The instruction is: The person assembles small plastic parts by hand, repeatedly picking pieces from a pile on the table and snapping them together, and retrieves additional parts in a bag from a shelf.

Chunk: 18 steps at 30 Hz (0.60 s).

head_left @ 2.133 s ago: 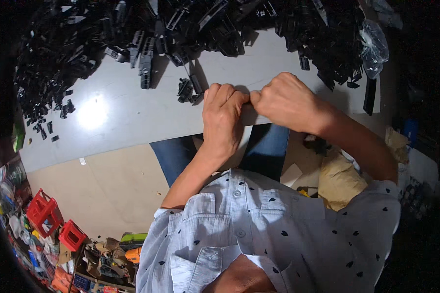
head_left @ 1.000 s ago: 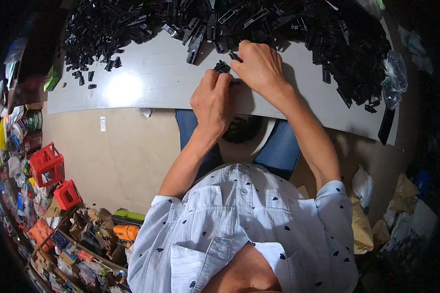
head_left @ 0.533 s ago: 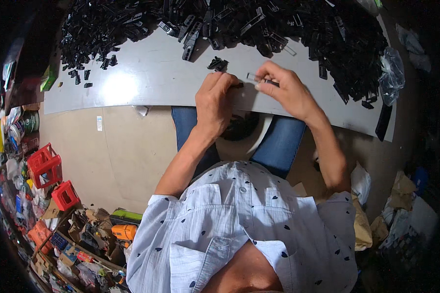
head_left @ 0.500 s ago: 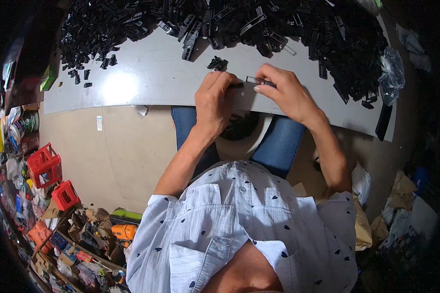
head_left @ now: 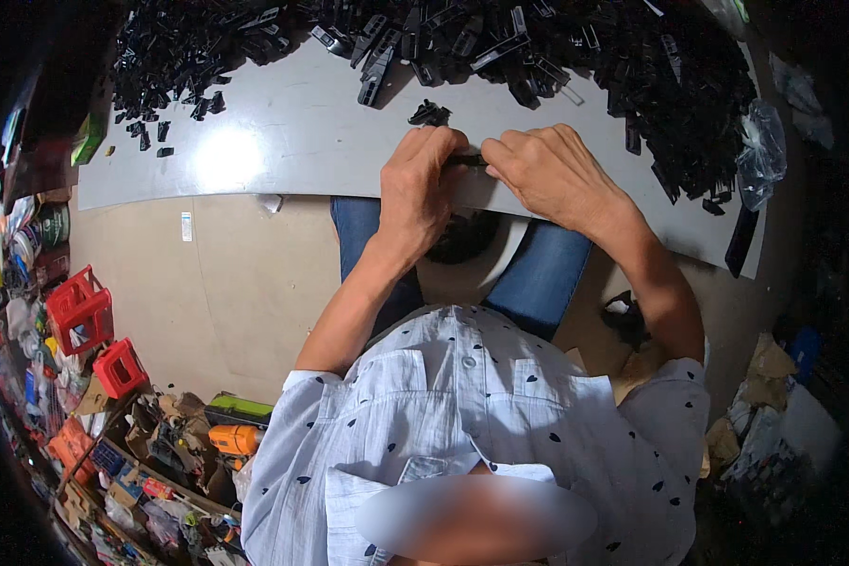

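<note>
Near the front edge of the grey-white table, my left hand (head_left: 414, 187) pinches a small black plastic part (head_left: 465, 160). My right hand (head_left: 552, 177) is closed at the other end of it, fingertips pressed together with knuckles up. Most of the part is hidden by my fingers, and the slim framed piece seen earlier in my right hand cannot be made out. Just beyond my left fingers lies a small clump of black parts (head_left: 430, 114).
Loose small black pieces (head_left: 174, 66) are heaped at the far left of the table (head_left: 302, 132), longer ones (head_left: 670, 104) at the far right. A clear plastic bag (head_left: 760, 156) hangs at the right edge. Red plastic stools (head_left: 79, 309) and cluttered boxes stand at left.
My right hand has moved left and turned knuckles up, meeting the part in my left hand. The framed piece it held has gone out of sight. My left hand has barely moved.
</note>
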Each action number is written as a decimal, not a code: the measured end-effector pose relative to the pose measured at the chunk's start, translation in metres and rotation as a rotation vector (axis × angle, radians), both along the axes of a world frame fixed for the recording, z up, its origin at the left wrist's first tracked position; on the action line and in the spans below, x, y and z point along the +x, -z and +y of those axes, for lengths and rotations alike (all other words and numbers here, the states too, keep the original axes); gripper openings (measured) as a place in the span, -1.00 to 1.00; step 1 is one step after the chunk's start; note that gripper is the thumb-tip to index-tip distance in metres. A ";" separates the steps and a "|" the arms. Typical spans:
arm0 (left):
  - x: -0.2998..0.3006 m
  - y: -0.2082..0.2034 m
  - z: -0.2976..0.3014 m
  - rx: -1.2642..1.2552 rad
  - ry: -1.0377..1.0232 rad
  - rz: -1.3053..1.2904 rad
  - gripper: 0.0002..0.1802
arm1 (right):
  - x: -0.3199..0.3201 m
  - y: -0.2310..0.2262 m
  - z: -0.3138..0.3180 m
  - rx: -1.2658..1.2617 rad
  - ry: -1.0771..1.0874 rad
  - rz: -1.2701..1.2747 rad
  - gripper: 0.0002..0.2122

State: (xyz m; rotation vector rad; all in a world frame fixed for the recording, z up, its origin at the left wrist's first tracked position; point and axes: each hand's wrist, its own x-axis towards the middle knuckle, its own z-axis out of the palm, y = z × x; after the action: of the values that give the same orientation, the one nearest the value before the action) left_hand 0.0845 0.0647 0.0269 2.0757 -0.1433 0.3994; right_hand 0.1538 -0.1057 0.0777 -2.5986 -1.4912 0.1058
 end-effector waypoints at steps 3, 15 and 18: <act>0.001 0.001 -0.003 0.116 -0.117 -0.062 -0.72 | 0.002 -0.009 0.008 -0.130 -0.058 -0.076 -0.94; 0.005 0.009 -0.001 -0.001 -0.079 -0.045 -0.75 | 0.011 -0.019 0.038 -0.427 -0.310 -0.075 -0.88; 0.006 0.012 0.002 0.003 -0.074 -0.057 -0.76 | 0.010 -0.019 0.041 -0.444 -0.299 -0.069 -0.89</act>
State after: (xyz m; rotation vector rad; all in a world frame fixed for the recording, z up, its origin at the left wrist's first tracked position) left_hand 0.0901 0.0669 0.0154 2.0776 -0.1015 0.5037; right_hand 0.1635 -0.0652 0.0968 -2.6901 -2.0800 0.4286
